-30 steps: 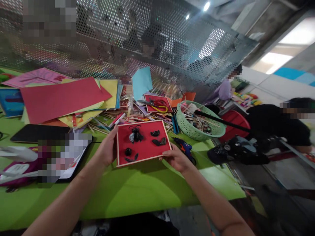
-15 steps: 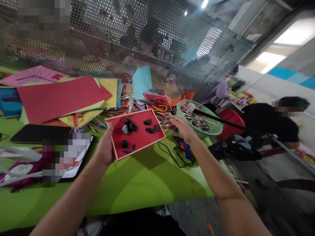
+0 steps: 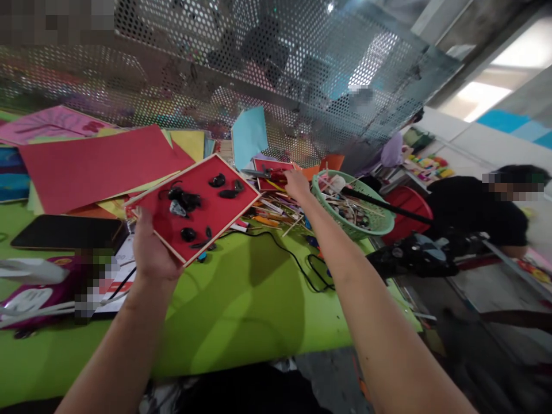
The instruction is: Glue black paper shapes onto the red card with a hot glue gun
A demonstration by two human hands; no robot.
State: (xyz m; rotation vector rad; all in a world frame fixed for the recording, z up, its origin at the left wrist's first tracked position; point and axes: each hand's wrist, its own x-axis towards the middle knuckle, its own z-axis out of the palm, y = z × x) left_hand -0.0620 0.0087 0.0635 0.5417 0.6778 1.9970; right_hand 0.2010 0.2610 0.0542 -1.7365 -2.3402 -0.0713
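Note:
My left hand (image 3: 153,250) grips the lower left edge of a red framed board (image 3: 172,215), which is tilted above the table. Black shiny pieces and one speckled grey piece (image 3: 178,209) lie on its red face. My right hand (image 3: 297,185) reaches to the back of the table, its fingers closed at the red and yellow handles of a pair of scissors (image 3: 261,173). The scissors rest over a second red framed panel (image 3: 264,166). Part of the handles and my right fingertips are hidden.
Right of my hand stands a green basket (image 3: 383,224) of sticks, crossed by a black pole (image 3: 388,206). Coloured paper (image 3: 99,167) and a black phone (image 3: 64,233) lie left. A cable (image 3: 297,264) crosses the green table (image 3: 241,322). A person (image 3: 478,213) bends at the right.
My left hand has moved the board left and turned it. My right hand has gone from open beside the board to the scissors' handles farther back, its fingers now closed.

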